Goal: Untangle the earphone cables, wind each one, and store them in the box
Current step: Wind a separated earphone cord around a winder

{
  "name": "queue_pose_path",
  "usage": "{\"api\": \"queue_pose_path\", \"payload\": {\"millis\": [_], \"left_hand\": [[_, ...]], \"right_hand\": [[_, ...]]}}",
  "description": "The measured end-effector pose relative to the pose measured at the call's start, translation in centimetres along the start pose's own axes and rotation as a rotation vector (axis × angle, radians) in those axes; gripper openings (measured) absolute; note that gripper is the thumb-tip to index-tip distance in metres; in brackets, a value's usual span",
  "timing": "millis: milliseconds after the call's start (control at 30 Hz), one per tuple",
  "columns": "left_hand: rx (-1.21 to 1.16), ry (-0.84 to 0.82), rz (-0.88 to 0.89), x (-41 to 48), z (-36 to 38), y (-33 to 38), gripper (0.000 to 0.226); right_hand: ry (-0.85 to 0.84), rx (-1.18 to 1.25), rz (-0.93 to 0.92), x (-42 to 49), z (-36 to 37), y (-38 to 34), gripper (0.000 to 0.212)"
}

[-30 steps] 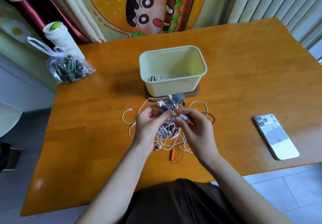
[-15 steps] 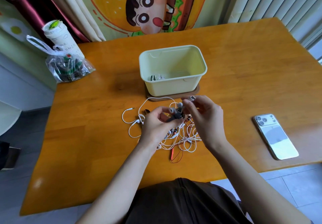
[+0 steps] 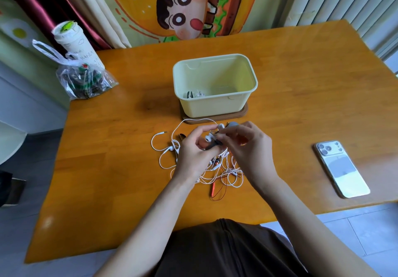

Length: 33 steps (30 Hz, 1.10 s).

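here, an orange wooden table (image 3: 301, 83) holds a pale yellow plastic box (image 3: 215, 106), long side across, straight beyond both hands. nearer lies a tangle of white and red earphone cables (image 3: 228, 173) — left hand (image 3: 191, 156) and right hand (image 3: 249, 147) each pinch its earbud ends, fingertips close.

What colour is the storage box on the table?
Pale creamy yellow, the box shows best in the head view.

The left hand (image 3: 193, 158) and right hand (image 3: 252, 149) cover the heart of the cable tangle (image 3: 232, 175), so I can't tell which strands they pinch. The bundle (image 3: 195, 94) in the box (image 3: 215, 106) is half hidden behind its near wall.
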<state>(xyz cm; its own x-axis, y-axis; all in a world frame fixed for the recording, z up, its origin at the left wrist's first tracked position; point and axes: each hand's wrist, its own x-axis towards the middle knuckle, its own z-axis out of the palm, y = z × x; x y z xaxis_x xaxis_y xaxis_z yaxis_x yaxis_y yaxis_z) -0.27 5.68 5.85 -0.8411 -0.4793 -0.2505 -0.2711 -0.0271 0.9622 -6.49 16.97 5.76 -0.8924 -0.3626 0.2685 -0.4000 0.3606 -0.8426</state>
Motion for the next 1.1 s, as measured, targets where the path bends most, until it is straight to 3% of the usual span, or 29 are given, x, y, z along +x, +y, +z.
{"api": "queue_pose_path", "payload": {"millis": [100, 267, 567, 933, 1100], "left_hand": [[-0.035, 0.028, -0.002, -0.1, 0.1, 0.2, 0.03], [-0.097, 0.05, -0.023, -0.2, -0.1, 0.3, 0.029], [0.154, 0.112, 0.209, 0.1, -0.4, 0.1, 0.034], [0.059, 0.035, 0.081, -0.1, -0.1, 0.1, 0.032], [-0.147, -0.038, -0.067, -0.4, -0.3, 0.3, 0.029]], "right_hand": [[-0.002, -0.039, -0.058, -0.9, 0.2, 0.1, 0.007], [-0.012, -0.024, -0.026, -1.8, -0.2, 0.0, 0.008], [0.037, 0.017, -0.029, -1.9, -0.4, -0.1, 0.007], [0.047, 0.022, -0.046, -2.0, -0.2, 0.1, 0.005], [0.045, 0.01, -0.081, -2.2, -0.2, 0.3, 0.007]]}}
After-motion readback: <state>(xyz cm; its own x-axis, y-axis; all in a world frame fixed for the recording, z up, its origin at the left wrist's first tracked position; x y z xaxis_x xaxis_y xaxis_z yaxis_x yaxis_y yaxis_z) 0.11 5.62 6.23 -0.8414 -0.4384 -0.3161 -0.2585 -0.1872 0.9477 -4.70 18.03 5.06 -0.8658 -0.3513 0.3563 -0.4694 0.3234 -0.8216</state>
